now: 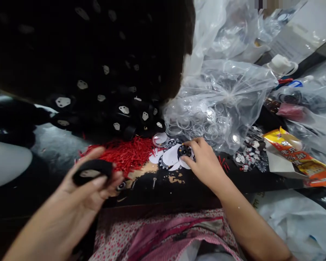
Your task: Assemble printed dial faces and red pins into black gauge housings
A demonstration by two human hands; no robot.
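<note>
My left hand [78, 195] is closed round a black rounded part [92, 171] with a pale patch on it, held above the table's near edge and slightly blurred. Thumb and fingers of my right hand [205, 159] grip a small black dial [184, 150] with pale marks round its rim. It is over a spread of white disc-like pieces [170, 155] and more printed dials [174, 143]. A heap of thin red slivers [125, 154] lies between my hands. Just behind the white pieces is a clear round cover [160, 139].
Behind stands a large mass of black parts with pale plates [124, 109]. A clear bag of transparent rings [206, 123] sits back right. Further right are small black-and-white pieces [251, 152] and an orange-yellow packet [301, 156]. A white cylinder [8, 165] is at left.
</note>
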